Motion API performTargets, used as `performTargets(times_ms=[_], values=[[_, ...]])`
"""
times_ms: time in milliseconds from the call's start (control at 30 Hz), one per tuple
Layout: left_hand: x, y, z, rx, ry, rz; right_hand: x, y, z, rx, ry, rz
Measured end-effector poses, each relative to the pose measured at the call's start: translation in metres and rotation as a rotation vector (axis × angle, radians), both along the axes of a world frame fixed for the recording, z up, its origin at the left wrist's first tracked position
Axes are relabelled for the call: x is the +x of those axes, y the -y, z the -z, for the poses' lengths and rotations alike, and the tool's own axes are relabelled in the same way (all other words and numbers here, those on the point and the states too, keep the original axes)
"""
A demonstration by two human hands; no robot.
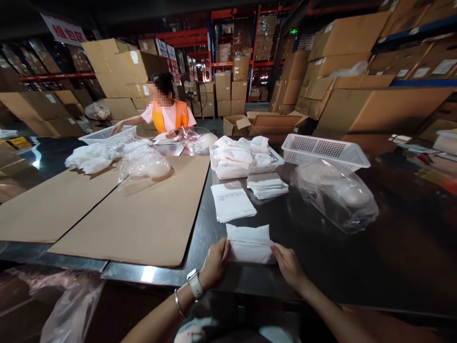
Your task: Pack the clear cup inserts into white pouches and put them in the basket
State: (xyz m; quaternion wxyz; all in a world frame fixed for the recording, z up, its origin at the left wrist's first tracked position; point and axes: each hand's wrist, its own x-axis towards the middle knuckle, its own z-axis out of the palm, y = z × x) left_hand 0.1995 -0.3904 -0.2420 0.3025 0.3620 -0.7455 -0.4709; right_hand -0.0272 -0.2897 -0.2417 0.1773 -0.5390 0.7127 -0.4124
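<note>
A white pouch (250, 244) with a line of print across it is held near the table's front edge. My left hand (215, 262) grips its left side with the thumb on top. At the right side, my right hand (288, 267) pinches it in the same way. Just beyond lies a stack of flat white bags (233, 202) with faint grey print. To its right is a pile of folded white packets (267, 186). Behind them, a white basket (246, 170) is heaped with more white packets (244, 151).
An empty-looking white basket (324, 151) and a clear plastic bag of white items (337, 195) sit to the right. Cardboard sheets (143, 214) cover the left side, with more plastic bags (143, 159) on them. A co-worker in an orange vest (171, 116) stands across the table.
</note>
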Motion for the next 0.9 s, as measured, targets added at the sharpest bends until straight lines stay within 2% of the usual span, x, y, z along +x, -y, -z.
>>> performTargets(times_ms=[133,300,467,533,600,667,700,733,800,833,900], values=[[-0.006,0.000,0.000,0.023,0.002,-0.092,0.000,0.009,-0.005,0.054,0.031,0.019],[-0.011,0.004,-0.002,0.002,0.045,-0.119,-0.004,0.024,-0.002,0.132,0.005,0.029],[-0.014,0.008,-0.007,-0.158,0.404,-0.180,-0.015,0.034,0.000,0.254,-0.108,0.002],[-0.012,0.008,-0.012,-0.189,0.470,-0.207,-0.017,0.033,-0.004,0.324,-0.224,0.080],[-0.010,0.007,-0.020,-0.256,0.507,-0.257,-0.015,0.031,-0.008,0.339,-0.443,0.217],[-0.012,0.009,-0.025,-0.434,0.543,-0.280,-0.009,0.034,-0.006,0.179,-0.645,0.260],[-0.014,0.011,-0.026,-0.557,0.539,-0.225,-0.005,0.037,-0.001,0.051,-0.697,0.187],[-0.018,0.014,-0.025,-0.677,0.516,-0.116,-0.002,0.042,0.005,-0.064,-0.725,0.071],[-0.026,0.022,-0.017,-0.824,0.449,0.183,0.001,0.053,0.023,-0.160,-0.759,-0.180],[-0.028,0.027,-0.010,-0.835,0.432,0.298,0.000,0.057,0.034,-0.149,-0.778,-0.259],[-0.029,0.034,0.008,-0.762,0.461,0.358,-0.007,0.062,0.051,-0.138,-0.841,-0.264]])
